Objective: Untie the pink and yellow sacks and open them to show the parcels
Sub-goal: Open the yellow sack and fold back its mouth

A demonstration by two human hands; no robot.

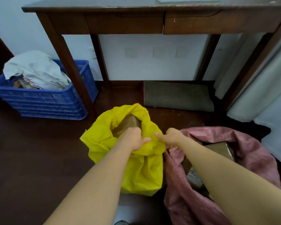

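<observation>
On a dark wooden floor (39,151) before a brown desk (123,23), we find the yellow sack (141,172) open, a brown parcel (128,123) showing inside. Both grips pinch its rim: left hand (135,138) and right hand (172,135). Just right of it the pink sack (250,151) lies open, parcels (219,148) visible.

At frame centre, the left hand (135,140) and right hand (173,137) grip the near rim of the open yellow sack (141,169), a brown parcel (128,123) showing inside. At lower right, the pink sack (250,153) lies open around parcels (221,149).
</observation>
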